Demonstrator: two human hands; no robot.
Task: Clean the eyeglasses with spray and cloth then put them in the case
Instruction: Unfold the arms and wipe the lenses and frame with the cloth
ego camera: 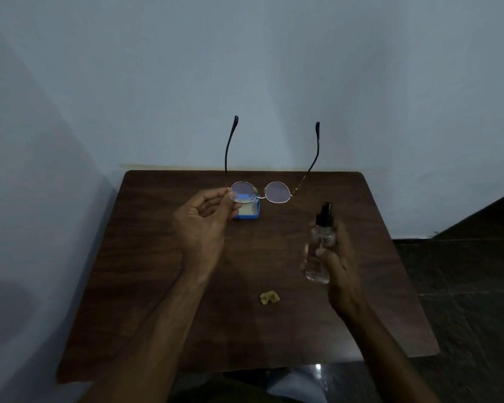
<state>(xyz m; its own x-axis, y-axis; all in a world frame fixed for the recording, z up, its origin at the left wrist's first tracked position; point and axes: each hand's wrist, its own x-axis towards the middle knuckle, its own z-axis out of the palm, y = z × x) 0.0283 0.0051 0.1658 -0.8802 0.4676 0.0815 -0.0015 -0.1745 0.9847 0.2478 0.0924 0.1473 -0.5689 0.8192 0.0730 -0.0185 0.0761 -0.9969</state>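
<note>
Our left hand [202, 221] pinches the glasses [261, 191] at the outer rim of one lens, holding them up over the far part of the desk [157, 286] with both temples unfolded and pointing away from us. Our right hand [336, 266] grips the clear spray bottle [320, 248], black nozzle on top, raised beside the glasses. The open blue case [249, 212] sits on the desk below the lenses. The crumpled yellow cloth [269, 297] lies nearer us, between our forearms.

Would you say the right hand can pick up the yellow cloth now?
Probably not yet: the cloth lies uncovered near it on the table, but the right hand is gripping the spray bottle.
</note>
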